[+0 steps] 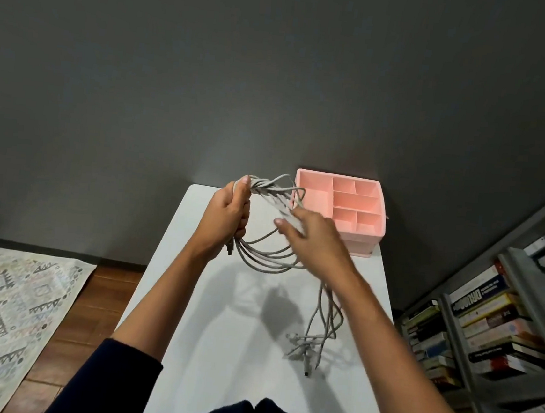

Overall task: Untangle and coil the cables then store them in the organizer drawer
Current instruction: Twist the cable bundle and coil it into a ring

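a patterned rug (pixel 5 307) lies far left of the pink organizer (pixel 365 245). left of the organizer, the left hand (pixel 229 212) is raised above the white surface (pixel 219 334), fingers clenched round a bundle of looped grey cables (pixel 266 255). the loops sag toward the surface and stretch right to the right hand (pixel 311 233), just in front of the organizer. strands cross its blurred fingers, and i cannot tell whether it grasps them. below that hand, loose ends trail down and lie on the surface, nearer the person than the organizer. the organizer, its compartments open, sits at the surface's far right corner. right of it stands a shelf of books (pixel 502 328).
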